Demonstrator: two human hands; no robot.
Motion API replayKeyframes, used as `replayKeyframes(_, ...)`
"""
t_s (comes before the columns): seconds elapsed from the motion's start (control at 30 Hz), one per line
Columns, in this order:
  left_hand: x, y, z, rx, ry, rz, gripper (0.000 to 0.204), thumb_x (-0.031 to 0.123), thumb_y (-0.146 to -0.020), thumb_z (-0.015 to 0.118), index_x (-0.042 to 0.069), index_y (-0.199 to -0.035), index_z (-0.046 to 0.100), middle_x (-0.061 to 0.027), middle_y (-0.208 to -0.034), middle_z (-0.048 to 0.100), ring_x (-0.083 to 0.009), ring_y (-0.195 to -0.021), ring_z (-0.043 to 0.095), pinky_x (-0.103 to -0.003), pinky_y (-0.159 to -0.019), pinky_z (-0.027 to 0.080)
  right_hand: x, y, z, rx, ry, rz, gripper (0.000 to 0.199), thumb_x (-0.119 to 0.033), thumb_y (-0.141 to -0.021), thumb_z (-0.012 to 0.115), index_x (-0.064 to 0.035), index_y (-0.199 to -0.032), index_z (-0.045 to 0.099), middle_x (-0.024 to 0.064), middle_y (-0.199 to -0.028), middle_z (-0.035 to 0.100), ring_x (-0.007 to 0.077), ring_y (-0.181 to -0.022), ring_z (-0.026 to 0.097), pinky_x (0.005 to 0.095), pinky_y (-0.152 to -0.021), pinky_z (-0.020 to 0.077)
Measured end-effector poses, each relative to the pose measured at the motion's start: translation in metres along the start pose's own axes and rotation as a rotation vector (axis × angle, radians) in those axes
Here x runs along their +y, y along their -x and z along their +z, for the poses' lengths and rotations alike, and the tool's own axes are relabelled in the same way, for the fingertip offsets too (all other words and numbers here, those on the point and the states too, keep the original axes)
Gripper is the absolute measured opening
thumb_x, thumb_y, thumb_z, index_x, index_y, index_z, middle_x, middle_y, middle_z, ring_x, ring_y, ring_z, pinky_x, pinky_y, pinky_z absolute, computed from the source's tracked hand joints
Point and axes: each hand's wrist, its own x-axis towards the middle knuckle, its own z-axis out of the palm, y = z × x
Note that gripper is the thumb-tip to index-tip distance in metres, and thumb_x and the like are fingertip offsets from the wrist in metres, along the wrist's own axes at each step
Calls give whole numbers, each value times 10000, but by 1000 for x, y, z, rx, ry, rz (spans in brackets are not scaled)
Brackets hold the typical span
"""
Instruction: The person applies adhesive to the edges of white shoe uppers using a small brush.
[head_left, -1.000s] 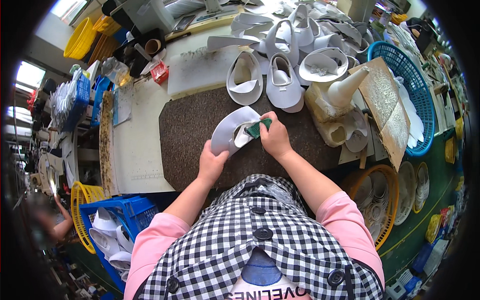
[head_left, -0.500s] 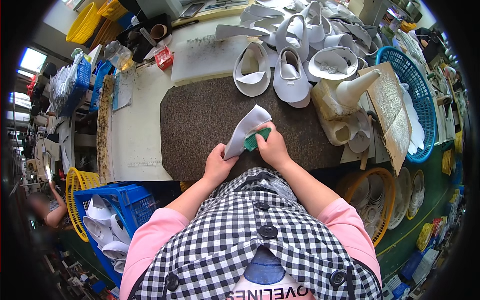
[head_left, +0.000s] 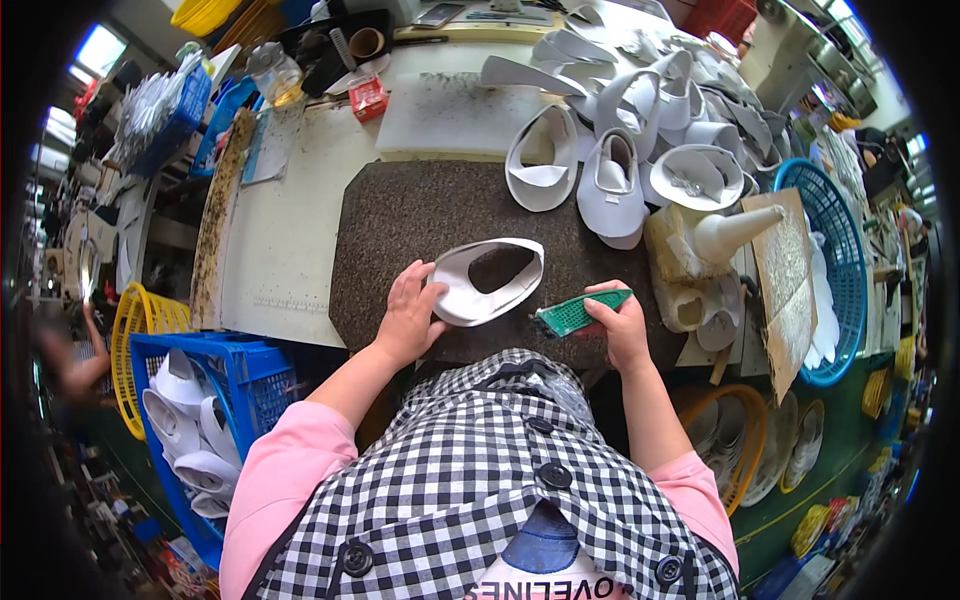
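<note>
A white shoe upper (head_left: 464, 302) lies on the dark brown mat (head_left: 390, 220), its oval opening showing the mat through it. My left hand (head_left: 403, 314) is at the upper's left end with the fingers spread; the thumb and fingertips touch its edge without wrapping round it. To the right, my right hand (head_left: 625, 328) grips a flat green tool (head_left: 575, 314) with a mesh-like face. Its dark tip points left toward the upper and is apart from it. The exact kind of tool cannot be told.
More white shoe uppers (head_left: 542, 175) stand behind the mat, heaped toward the back right. A pale shoe last (head_left: 735, 232) on a block and a blue basket (head_left: 860, 290) are at the right. A blue crate (head_left: 270, 385) of uppers stands at the lower left.
The upper was held folded and raised between my hands, the green tool against it. Now it lies spread on the mat. My right hand has moved right with the tool; my left has loosened.
</note>
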Motion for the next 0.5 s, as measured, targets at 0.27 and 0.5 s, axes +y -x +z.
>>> replayKeyframes(0.27, 18, 11, 1, 132, 749, -631, 685, 203, -791, 746, 10, -1339, 383, -154, -1253, 485, -263, -1166, 487, -372, -995, 405, -5, -23, 78, -83, 96, -313, 143, -23, -906, 608, -17, -1031, 540, 90, -956, 618, 154, -861, 642, 280, -712, 565)
replayKeyframes(0.5, 7, -15, 23, 74, 1106, -1097, 299, 217, -906, 642, -2, -1095, 563, -87, -971, 632, -144, -836, 629, -254, -693, 514, 23, -66, 124, -114, 626, -670, 150, -23, -842, 638, -27, -986, 596, 144, -899, 658, 299, -862, 650, 342, -755, 502)
